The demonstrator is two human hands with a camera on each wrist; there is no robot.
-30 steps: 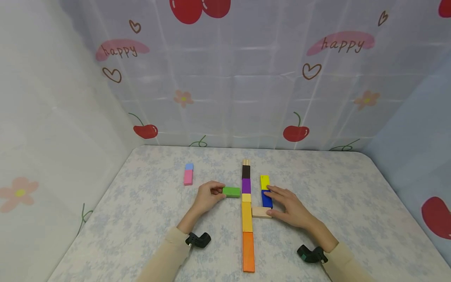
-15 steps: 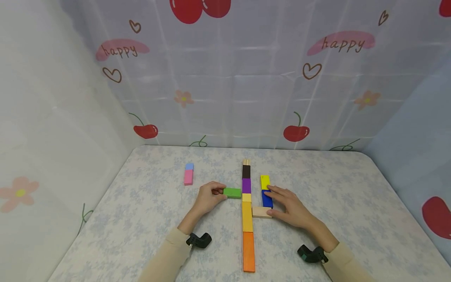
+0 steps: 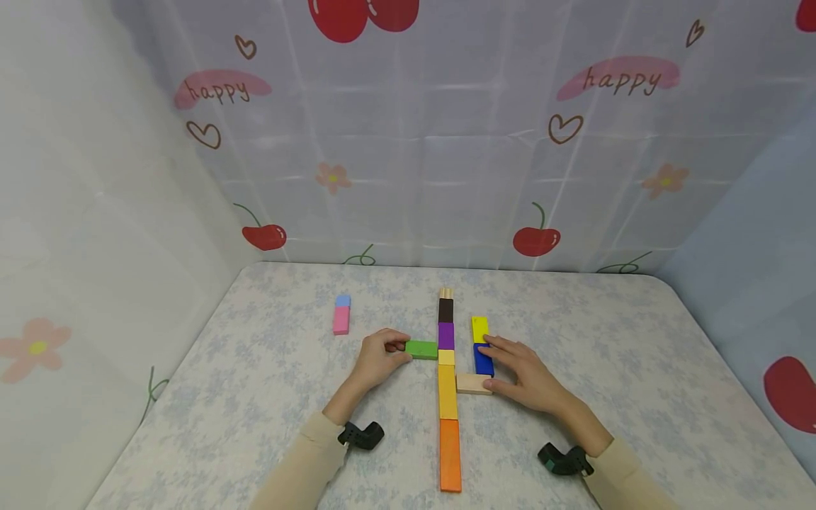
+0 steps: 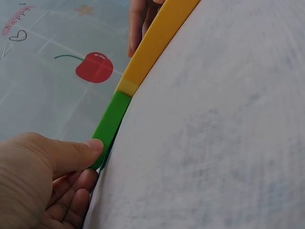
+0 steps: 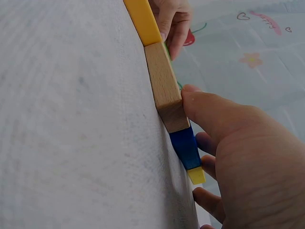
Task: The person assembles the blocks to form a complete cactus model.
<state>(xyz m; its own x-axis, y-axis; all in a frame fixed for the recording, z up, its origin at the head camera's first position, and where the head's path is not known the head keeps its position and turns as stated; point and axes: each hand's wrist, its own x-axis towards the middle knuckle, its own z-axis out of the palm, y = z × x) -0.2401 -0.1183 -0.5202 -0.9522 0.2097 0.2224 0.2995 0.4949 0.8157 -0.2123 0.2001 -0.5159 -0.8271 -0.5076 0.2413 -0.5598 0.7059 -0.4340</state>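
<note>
My left hand (image 3: 377, 358) pinches the left end of a green block (image 3: 422, 350) between thumb and fingers; the block lies flat, its right end against the column of blocks. In that column a purple block (image 3: 445, 336) and a small pale yellow block (image 3: 446, 358) stand beside it. My right hand (image 3: 530, 377) rests with spread fingers over the right-hand blocks. Its thumb touches a plain wooden block (image 3: 472, 384), and its fingertips lie on a blue block (image 3: 482, 359) and at the edge of a bright yellow block (image 3: 479, 329).
The column continues with a black block (image 3: 445, 310) and thin pale sticks (image 3: 446, 293) at its far end, and amber (image 3: 448, 392) and orange (image 3: 450, 455) blocks at the near end. Pink (image 3: 341, 320) and light blue (image 3: 343, 300) blocks lie at the back left of the table (image 3: 255, 425).
My left hand has slid the green block slightly to the right, up to the column. The right hand and the other blocks have stayed in place.
</note>
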